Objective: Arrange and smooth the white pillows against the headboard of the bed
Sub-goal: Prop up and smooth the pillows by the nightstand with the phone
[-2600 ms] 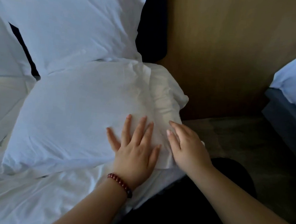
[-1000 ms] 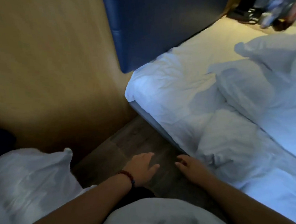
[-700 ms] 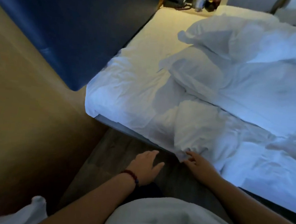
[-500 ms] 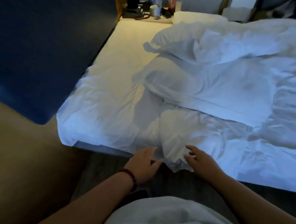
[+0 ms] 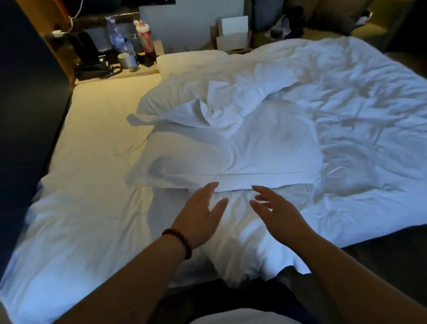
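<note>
red-lidded bottle [image 5: 147, 43] | clear bottle [image 5: 116, 38] just left of it | cup [image 5: 124, 61] nearer | white box [image 5: 232, 34] right

Both arms stretched forward; left hand [image 5: 201, 218] and right hand [image 5: 278, 214] open, fingers spread, palms facing.

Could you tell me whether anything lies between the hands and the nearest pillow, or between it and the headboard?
Nothing visible blocks either. The left hand and right hand hover open at the near edge of the pillow; only bare sheet lies toward the headboard. A second pillow overlaps its far side.
</note>
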Tool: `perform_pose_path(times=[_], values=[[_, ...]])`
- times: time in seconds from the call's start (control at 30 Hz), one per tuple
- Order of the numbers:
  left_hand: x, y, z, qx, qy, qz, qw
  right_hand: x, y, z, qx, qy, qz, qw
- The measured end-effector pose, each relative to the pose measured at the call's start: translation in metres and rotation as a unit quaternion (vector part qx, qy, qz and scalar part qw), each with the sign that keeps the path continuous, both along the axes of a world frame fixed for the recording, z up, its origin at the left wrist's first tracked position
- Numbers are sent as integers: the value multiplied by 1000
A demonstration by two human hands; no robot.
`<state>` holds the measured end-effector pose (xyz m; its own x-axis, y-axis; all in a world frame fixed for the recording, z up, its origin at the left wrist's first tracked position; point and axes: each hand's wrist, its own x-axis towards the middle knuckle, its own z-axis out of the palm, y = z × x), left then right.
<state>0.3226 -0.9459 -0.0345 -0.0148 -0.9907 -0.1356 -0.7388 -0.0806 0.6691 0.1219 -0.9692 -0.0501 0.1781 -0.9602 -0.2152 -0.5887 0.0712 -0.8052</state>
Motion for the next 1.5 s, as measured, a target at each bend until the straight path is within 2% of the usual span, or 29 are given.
perform_pose_path(times=[0.27,0.43,0.73,0.93,1.1,1.33,1.5], values=[[-25,-97,38,-72,37,50,995,2,-115,35,-62,-68,-9,996],[-34,-160,60,-116,45,88,988,-1,-200,52,-63,-88,17,994],[-32,-238,62,-110,-8,133,985,17,-308,47,-36,-113,44,992],[0,-293,70,-118,-82,111,983,38,-359,37,-24,-141,-54,988],[40,-358,73,-131,-115,53,983,61,-401,30,-2,-150,-168,974],[85,-482,50,-56,-150,3,987,75,-477,12,86,-56,-324,940],[97,-564,31,39,-154,-12,987,79,-497,-10,116,-20,-333,936]])
